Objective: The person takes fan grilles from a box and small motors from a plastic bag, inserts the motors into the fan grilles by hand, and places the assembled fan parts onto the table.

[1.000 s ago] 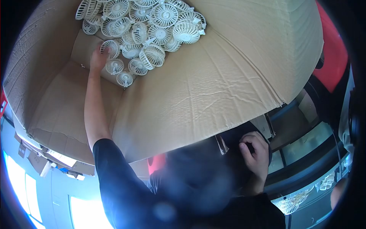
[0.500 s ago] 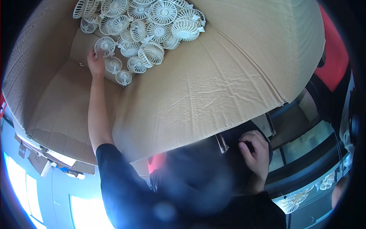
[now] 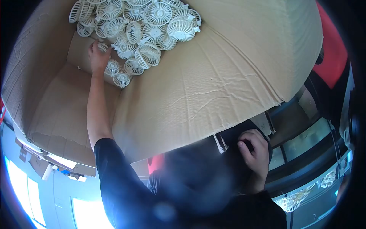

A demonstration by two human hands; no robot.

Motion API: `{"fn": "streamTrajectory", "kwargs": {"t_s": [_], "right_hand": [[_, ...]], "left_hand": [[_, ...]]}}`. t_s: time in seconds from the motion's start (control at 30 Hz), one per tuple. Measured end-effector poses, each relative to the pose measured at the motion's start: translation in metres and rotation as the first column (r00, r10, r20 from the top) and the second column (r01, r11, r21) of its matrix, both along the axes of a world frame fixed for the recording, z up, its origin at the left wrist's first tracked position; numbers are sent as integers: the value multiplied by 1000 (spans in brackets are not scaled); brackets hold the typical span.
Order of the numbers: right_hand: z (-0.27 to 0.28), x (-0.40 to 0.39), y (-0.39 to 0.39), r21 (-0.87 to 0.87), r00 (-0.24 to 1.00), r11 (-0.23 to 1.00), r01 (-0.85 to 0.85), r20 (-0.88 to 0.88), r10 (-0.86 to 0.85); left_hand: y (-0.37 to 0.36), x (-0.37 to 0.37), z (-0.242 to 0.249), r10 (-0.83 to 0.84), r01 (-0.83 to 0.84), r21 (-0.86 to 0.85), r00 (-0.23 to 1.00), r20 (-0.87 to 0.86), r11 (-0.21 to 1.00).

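Inside a large cardboard box (image 3: 198, 87), my left hand (image 3: 98, 58) reaches to the near side of a pile of white plastic fan grilles (image 3: 154, 34). Its fingers are closed on one round fan grille (image 3: 103, 46), which is tilted and partly covered by the hand. Two more loose grilles, one a small fan grille (image 3: 122, 79), lie just right of my wrist on the box bottom. Outside the box, my right hand (image 3: 256, 150) rests low with curled fingers against dark cloth; nothing shows in it.
The box's near wall edge (image 3: 225, 129) runs between my two arms. A red chair-like object (image 3: 333, 49) stands at the right. More white grilles (image 3: 290, 202) appear at the lower right, beside a dark curved rail (image 3: 305, 160).
My left hand has closed on the grille and tipped it from facing up to edge-on. The view has shifted slightly. My right hand has stayed still.
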State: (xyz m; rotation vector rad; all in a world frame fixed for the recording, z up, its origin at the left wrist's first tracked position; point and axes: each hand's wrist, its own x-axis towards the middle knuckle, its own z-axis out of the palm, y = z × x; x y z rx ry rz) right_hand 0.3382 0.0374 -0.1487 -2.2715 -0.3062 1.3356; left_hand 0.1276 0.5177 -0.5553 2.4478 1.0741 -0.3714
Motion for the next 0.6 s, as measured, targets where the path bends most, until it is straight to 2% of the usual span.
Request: {"fn": "streamTrajectory", "kwargs": {"t_s": [0.1, 0.2, 0.3, 0.4, 0.5, 0.6], "right_hand": [[1, -1, -2, -9, 1000, 1000, 19, -6, -19], [0, 0, -3, -10, 1000, 1000, 15, -8, -15], [0, -1, -4, -1, 1000, 1000, 1, -10, -1], [0, 0, -5, 13, 1000, 1000, -4, -2, 4], [-2, 1, -6, 22, 1000, 1000, 3, 6, -3], [-2, 0, -6, 32, 1000, 999, -2, 5, 2]], "left_hand": [[6, -4, 3, -105, 108, -14, 987, 122, 994], [5, 5, 30, -69, 69, -5, 998, 12, 998], [-10, 23, 57, -100, 106, 42, 987, -126, 994], [-3, 12, 43, -264, 280, 155, 957, -120, 947], [-13, 14, 44, -268, 339, 285, 927, -262, 897], [-7, 6, 33, -327, 406, 283, 900, -287, 869]]}}
